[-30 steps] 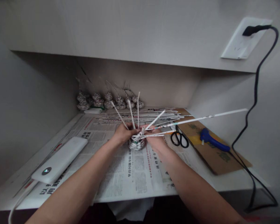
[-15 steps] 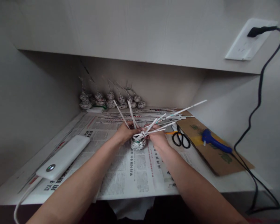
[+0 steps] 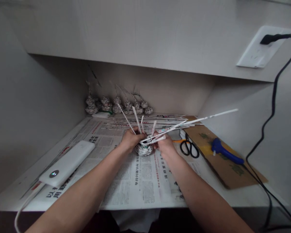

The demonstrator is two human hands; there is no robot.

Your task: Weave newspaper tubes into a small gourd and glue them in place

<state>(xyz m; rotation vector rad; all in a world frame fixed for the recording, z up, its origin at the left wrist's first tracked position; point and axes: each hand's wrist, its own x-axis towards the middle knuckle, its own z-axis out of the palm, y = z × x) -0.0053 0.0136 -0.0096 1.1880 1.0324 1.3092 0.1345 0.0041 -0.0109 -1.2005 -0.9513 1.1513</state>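
Note:
Between my hands is a small, round woven paper piece (image 3: pixel 145 150), with several rolled paper sticks standing up and out of its top. My left hand (image 3: pixel 129 140) is closed around its left side, thumb at the rim near the upright sticks. On the right side my right hand (image 3: pixel 166 145) is closed at the rim, its fingers on the rolled paper sticks there; which one it pinches is partly hidden. One long paper stick (image 3: pixel 213 116) crosses the top and reaches far out to the right.
Newspaper (image 3: pixel 126 191) covers the table. More paper sticks (image 3: pixel 150 122) lie behind my hands, and several woven gourds (image 3: pixel 116 105) stand at the back. Right are black-handled scissors (image 3: pixel 189 149), cardboard (image 3: pixel 232 178) and a blue glue gun (image 3: pixel 225 152) with cord. A white power bank (image 3: pixel 68 163) lies left.
The long stick now reaches farther right and lies across the woven piece's top. The shorter sticks by my right hand have changed direction. My left hand keeps its hold; the view has shifted slightly.

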